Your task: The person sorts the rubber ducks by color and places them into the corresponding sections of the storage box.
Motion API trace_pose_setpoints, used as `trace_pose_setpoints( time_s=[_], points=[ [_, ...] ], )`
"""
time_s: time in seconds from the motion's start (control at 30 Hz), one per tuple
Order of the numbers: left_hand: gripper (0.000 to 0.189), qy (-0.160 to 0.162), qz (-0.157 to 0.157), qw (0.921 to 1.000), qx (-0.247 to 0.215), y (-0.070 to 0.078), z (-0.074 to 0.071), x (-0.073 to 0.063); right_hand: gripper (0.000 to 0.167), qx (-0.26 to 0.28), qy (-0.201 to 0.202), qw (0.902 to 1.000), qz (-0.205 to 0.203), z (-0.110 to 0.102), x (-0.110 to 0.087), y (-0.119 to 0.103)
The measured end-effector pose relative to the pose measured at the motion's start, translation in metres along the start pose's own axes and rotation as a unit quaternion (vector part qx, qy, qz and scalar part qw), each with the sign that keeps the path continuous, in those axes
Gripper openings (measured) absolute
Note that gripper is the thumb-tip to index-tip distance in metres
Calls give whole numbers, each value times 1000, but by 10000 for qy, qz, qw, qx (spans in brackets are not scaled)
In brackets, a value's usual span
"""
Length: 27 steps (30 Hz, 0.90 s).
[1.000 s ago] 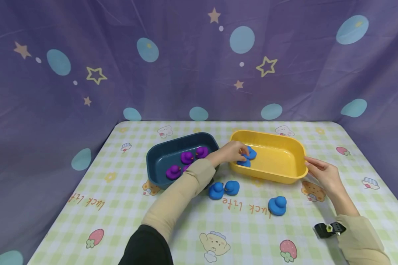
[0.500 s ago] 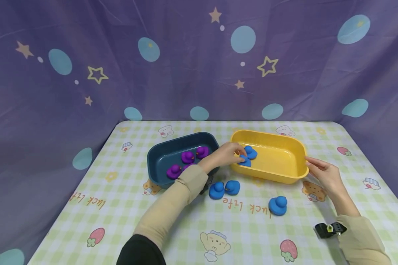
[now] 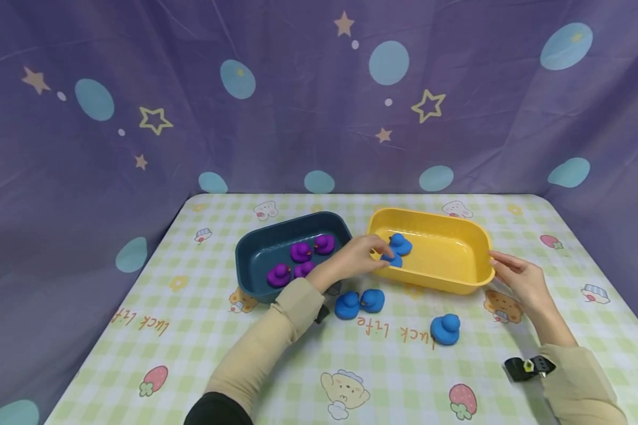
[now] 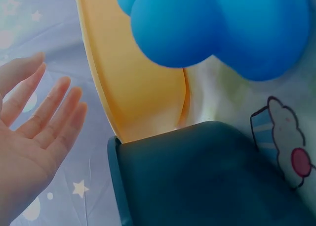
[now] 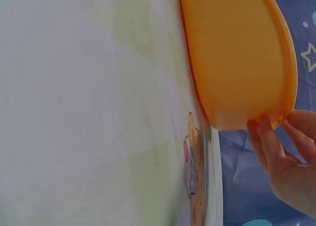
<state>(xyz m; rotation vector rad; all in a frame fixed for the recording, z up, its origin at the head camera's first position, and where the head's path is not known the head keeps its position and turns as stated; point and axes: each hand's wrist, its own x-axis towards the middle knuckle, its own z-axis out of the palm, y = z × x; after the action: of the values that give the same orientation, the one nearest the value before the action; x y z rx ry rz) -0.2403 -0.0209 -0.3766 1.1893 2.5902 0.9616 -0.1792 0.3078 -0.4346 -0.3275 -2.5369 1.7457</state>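
My left hand (image 3: 358, 257) hovers at the near left edge of the yellow tray (image 3: 436, 280), beside a blue rubber duck (image 3: 394, 260). In the left wrist view the left hand (image 4: 37, 132) has its fingers spread and relaxed, with nothing in them. A second blue rubber duck (image 3: 400, 243) lies behind the first inside the tray. At the tray's right end, my right hand (image 3: 521, 282) touches the outside with its fingertips. The right wrist view shows that hand (image 5: 291, 171) with long, extended fingers against the tray's end wall and rim (image 5: 291, 82).
A dark teal tray (image 3: 252, 260) stands at the left with several purple rubber ducks (image 3: 300, 252) inside. In front lie two blue ducks side by side (image 3: 347, 306) and a single blue duck (image 3: 445, 329) further right. A purple curtain (image 3: 298, 118) hangs behind the table.
My left hand has drawn back to the left, away from the blue ducks in the yellow tray, letting go of the nearer one. My right hand stays at the tray's end.
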Motion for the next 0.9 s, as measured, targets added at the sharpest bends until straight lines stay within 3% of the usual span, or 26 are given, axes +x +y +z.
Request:
trace_pose_setpoints(
  time_s=[0.3, 0.9],
  points=[
    [18, 44, -145, 9999, 3, 6, -1, -17, 59, -59, 119, 9998, 160, 1, 2, 1],
    [21, -480, -115, 9986, -195, 0, 8, -43, 61, -21, 51, 9999, 105, 0, 0, 0]
  ],
)
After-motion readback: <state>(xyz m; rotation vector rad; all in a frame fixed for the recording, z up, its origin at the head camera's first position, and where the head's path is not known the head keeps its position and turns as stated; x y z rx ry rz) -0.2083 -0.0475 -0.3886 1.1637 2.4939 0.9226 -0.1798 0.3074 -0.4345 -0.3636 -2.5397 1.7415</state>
